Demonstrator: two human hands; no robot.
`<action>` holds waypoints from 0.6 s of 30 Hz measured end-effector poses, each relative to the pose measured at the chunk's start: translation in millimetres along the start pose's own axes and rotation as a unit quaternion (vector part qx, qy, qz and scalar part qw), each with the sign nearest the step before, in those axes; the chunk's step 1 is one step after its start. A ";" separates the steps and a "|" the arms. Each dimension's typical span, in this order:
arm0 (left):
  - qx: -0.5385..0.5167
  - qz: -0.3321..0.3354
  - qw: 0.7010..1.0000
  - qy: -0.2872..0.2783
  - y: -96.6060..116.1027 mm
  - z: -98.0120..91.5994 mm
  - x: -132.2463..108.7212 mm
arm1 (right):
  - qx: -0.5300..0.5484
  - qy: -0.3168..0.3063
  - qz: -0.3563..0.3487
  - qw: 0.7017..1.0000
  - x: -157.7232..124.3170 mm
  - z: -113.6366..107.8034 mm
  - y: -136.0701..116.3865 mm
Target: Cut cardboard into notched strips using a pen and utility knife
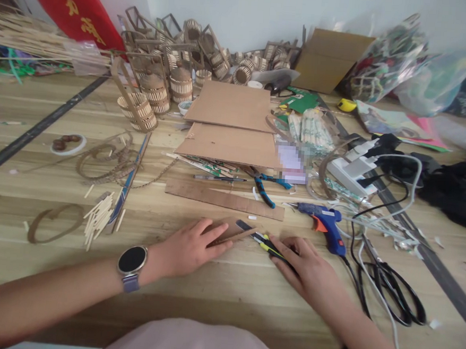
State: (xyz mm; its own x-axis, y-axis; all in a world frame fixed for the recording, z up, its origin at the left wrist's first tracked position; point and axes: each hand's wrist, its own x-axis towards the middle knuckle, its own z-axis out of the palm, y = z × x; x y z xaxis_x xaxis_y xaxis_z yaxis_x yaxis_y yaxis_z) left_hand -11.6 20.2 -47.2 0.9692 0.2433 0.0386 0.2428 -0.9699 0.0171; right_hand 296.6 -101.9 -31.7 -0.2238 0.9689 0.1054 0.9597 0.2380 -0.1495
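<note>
My left hand (194, 248) lies with fingers stretched and a little spread over a piece of brown cardboard (229, 227) and a narrow cardboard strip (239, 236), pressing them to the table. My right hand (301, 261) is closed around a yellow and black utility knife (270, 246). Its blade points left and lies across the end of the strip, close to my left fingertips. Just beyond both hands rests a longer flat cardboard strip (223, 199). To the right of the knife lies a blue hot glue gun (325, 221) with an orange trigger.
Pliers (270, 187), a pen (220, 178) and cardboard sheets (232, 105) lie farther back. Black-handled scissors (398, 292), cables and a power strip (353, 172) are at right. Small sticks (99, 215) and a cardboard coil (54, 223) lie left; little wooden baskets (137, 112) stand behind.
</note>
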 end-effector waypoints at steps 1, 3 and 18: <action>-0.003 -0.003 1.000 0.001 0.4 0.6 1.4 | 0.001 -0.003 -0.006 1.000 2.9 -1.2 2.0; -0.016 -0.007 1.000 0.002 -0.6 2.8 4.9 | 0.003 -0.008 -0.016 1.000 7.5 -3.2 5.3; -0.076 -0.014 0.997 -0.018 -7.0 10.6 11.2 | -0.040 -0.011 -0.033 0.999 3.7 -8.0 1.2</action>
State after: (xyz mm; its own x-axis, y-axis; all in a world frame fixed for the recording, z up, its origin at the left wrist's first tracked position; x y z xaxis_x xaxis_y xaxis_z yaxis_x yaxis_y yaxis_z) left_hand -2.0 29.6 -57.5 0.9634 0.2681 0.0006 0.2641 -0.9497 0.1682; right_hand 298.3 -98.6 -23.6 -0.2908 0.9525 0.0908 0.9527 0.2970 -0.0642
